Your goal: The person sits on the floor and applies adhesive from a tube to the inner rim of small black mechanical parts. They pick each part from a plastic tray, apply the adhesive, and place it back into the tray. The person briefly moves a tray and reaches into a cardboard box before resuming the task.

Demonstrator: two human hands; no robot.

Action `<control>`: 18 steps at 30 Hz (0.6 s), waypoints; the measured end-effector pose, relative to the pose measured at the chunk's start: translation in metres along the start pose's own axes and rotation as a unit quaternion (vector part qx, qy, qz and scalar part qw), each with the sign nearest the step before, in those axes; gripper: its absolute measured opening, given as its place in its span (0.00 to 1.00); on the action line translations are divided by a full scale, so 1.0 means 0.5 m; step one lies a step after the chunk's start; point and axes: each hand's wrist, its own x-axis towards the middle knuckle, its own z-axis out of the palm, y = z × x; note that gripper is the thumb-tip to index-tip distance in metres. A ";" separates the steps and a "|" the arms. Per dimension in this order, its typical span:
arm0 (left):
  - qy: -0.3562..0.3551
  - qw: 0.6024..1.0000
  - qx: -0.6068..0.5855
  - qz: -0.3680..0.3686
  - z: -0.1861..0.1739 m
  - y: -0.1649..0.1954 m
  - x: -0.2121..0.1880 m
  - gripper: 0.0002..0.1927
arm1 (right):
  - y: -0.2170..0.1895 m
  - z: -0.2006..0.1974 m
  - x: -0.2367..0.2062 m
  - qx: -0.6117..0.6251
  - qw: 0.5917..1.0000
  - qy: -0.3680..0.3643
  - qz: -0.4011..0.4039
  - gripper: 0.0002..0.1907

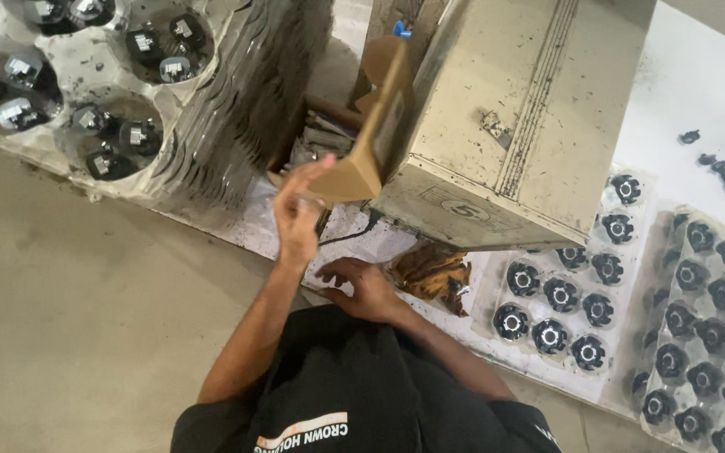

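- Viewing from the head camera: the left hand (298, 211) is raised off the tabletop (698, 84). Its fingers (316, 168) are closed on the near end of a folded cardboard piece (372, 138).
- The cardboard piece runs up and away to the right of those fingers. Its far end lies against the corner of a worn metal box (513, 101), and its long axis is tilted steeply.
- The right hand (362, 287) is lower and nearer the body. It lies palm down on the tabletop with fingers spread and grips nothing.
- The right hand sits just beside a crumpled brown wrapper (435, 273) and well below the cardboard piece, so the left hand is the nearer of the two.
- Trays of black round parts (560, 294) lie to the right, and a leaning stack of dark sheets (245, 101) stands to the left.
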 end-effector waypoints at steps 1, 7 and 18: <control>-0.033 0.999 0.023 -0.026 0.020 0.023 -0.008 0.26 | -0.002 0.011 0.017 -0.029 0.999 0.016 -0.031 0.21; -0.199 0.968 -0.143 -0.055 -0.013 0.083 0.027 0.32 | -0.018 0.085 0.129 -0.304 0.920 0.198 -0.150 0.35; -0.227 0.863 0.448 -0.056 -0.132 -0.234 0.339 0.09 | -0.117 0.172 0.246 -0.098 0.929 0.314 0.168 0.64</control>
